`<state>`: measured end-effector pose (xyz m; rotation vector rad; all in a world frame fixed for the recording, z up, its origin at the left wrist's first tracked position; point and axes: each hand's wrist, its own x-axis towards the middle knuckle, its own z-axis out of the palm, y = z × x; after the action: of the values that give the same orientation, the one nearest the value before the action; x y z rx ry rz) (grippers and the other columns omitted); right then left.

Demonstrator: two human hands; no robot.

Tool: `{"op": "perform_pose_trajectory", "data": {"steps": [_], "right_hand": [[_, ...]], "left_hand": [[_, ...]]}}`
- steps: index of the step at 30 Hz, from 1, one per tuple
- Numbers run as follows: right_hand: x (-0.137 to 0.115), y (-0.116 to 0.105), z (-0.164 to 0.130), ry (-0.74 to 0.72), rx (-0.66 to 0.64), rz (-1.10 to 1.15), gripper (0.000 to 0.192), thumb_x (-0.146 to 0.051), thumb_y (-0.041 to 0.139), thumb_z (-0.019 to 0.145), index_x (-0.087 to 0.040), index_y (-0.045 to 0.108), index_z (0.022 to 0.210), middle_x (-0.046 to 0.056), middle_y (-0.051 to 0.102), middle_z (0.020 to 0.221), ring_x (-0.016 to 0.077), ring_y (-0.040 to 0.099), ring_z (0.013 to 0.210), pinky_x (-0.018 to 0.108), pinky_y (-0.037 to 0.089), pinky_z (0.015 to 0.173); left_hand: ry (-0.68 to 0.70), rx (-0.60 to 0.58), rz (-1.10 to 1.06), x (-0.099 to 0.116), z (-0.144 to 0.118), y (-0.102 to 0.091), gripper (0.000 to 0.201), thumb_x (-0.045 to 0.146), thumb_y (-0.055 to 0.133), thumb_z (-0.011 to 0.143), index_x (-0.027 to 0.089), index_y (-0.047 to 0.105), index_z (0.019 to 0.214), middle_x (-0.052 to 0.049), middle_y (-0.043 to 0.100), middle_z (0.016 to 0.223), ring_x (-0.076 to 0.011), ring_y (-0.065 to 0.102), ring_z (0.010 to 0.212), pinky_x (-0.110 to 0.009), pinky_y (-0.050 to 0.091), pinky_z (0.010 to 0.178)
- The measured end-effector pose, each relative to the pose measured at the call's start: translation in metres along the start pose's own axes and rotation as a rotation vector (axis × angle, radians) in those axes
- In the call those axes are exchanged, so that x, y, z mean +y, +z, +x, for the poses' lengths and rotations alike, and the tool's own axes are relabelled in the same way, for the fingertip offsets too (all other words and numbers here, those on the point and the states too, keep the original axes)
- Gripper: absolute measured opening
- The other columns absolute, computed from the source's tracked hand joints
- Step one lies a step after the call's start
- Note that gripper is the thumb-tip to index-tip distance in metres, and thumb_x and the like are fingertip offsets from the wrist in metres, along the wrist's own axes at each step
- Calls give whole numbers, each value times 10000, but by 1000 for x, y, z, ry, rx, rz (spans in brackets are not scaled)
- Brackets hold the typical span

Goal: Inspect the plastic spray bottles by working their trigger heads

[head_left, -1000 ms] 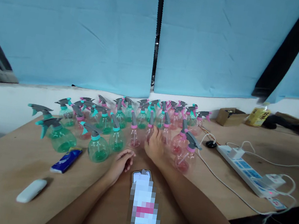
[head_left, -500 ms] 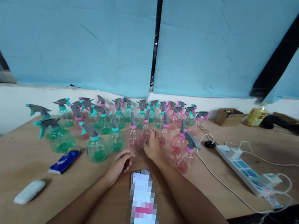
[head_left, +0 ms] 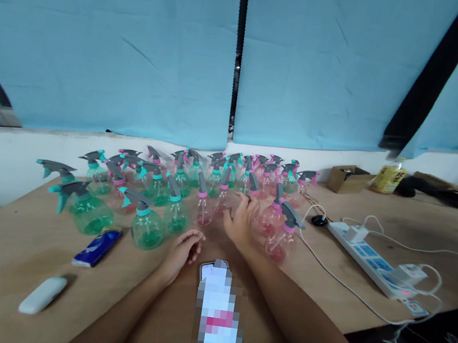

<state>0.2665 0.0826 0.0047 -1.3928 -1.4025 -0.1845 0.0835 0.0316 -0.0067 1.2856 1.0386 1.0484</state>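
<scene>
My left hand (head_left: 185,247) rests on the table with its fingers loosely curled in and nothing seen in them. It lies just in front of a green spray bottle (head_left: 177,218) and a pink spray bottle (head_left: 203,212). My right hand (head_left: 241,221) reaches farther forward, thumb and fingers apart, in front of another pink spray bottle with a grey trigger head (head_left: 254,183). That bottle's body is mostly covered by the hand, and whether the fingertips touch it I cannot tell. To the left of these fingers stands one more pink spray bottle (head_left: 222,196).
Several green and pink spray bottles spread across the wooden table (head_left: 107,313). A phone (head_left: 221,306) lies between my forearms. On the left are a blue packet (head_left: 98,247) and a white case (head_left: 42,294). A power strip (head_left: 370,259) with cables, a cardboard box (head_left: 349,180) and a yellow-labelled bottle (head_left: 389,178) sit right.
My right hand has moved a little to the right, from between two pink bottles to in front of the right one, and its fingers have spread. My left hand stays put.
</scene>
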Motion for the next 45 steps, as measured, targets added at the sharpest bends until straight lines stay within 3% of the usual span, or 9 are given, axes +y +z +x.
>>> {"op": "perform_pose_trajectory", "data": {"steps": [3, 6, 10, 16, 22, 28, 37, 41, 45], "right_hand": [[5, -2, 6, -5, 75, -66, 691, -240, 576, 761, -97, 310, 1383, 246, 270, 1431, 374, 244, 1369, 585, 237, 1087], [16, 0, 11, -55, 53, -35, 769, -225, 549, 778, -67, 182, 1434, 273, 157, 1506, 362, 122, 1448, 594, 208, 1120], [27, 4, 15, -80, 59, 60, 806, -178, 527, 780, -75, 106, 1460, 265, 140, 1528, 323, 123, 1465, 563, 194, 1153], [30, 5, 17, -21, 76, 85, 766, -145, 522, 774, -99, 160, 1448, 241, 301, 1456, 332, 275, 1385, 539, 258, 1117], [30, 8, 16, 92, 5, 15, 561, -180, 492, 811, -135, 322, 1344, 196, 463, 1293, 348, 397, 1227, 547, 314, 1016], [33, 13, 16, 128, 31, -25, 469, -257, 533, 812, -121, 370, 1229, 213, 493, 1220, 351, 416, 1198, 548, 320, 991], [23, 7, 21, 190, 77, 99, 663, -463, 617, 808, -140, 342, 1318, 149, 607, 1070, 305, 555, 1055, 496, 356, 981], [15, 1, 23, 212, 14, 163, 646, -372, 628, 776, -172, 389, 1341, 103, 648, 1003, 273, 590, 976, 452, 386, 949], [8, -3, 23, 215, -62, 257, 493, -313, 623, 747, -208, 537, 1220, 43, 643, 871, 231, 586, 851, 378, 435, 860]], "left_hand": [[4, 2, -2, 0, 0, 0, 286, 468, 601, 810, 182, 598, 805, 56, 495, 574, -73, 420, 428, -174, 262, 396], [10, 6, 3, -1, 1, 0, 294, 475, 601, 807, 181, 591, 801, 59, 495, 568, -72, 421, 425, -172, 258, 394], [7, 10, 7, -3, 1, 0, 304, 484, 612, 797, 181, 593, 800, 62, 496, 565, -71, 421, 421, -174, 260, 393], [4, 4, 4, -2, 1, 0, 302, 486, 607, 794, 184, 598, 794, 60, 501, 563, -72, 421, 421, -178, 255, 396], [-3, -1, 15, -3, 2, 0, 269, 451, 587, 818, 183, 595, 804, 64, 497, 575, -61, 398, 416, -171, 231, 390], [6, 10, 19, -1, 0, 1, 280, 460, 585, 821, 181, 590, 798, 62, 489, 570, -65, 396, 425, -172, 234, 394], [2, -22, -33, -4, 4, -2, 258, 437, 604, 821, 180, 594, 801, 89, 384, 535, -53, 299, 414, -172, 157, 394], [-7, -23, -46, -4, 4, -2, 257, 438, 614, 811, 183, 594, 801, 95, 375, 528, -47, 280, 405, -176, 141, 398], [-13, -5, -50, -3, 3, -1, 264, 445, 623, 796, 183, 590, 794, 94, 383, 529, -49, 296, 405, -176, 151, 397]]}}
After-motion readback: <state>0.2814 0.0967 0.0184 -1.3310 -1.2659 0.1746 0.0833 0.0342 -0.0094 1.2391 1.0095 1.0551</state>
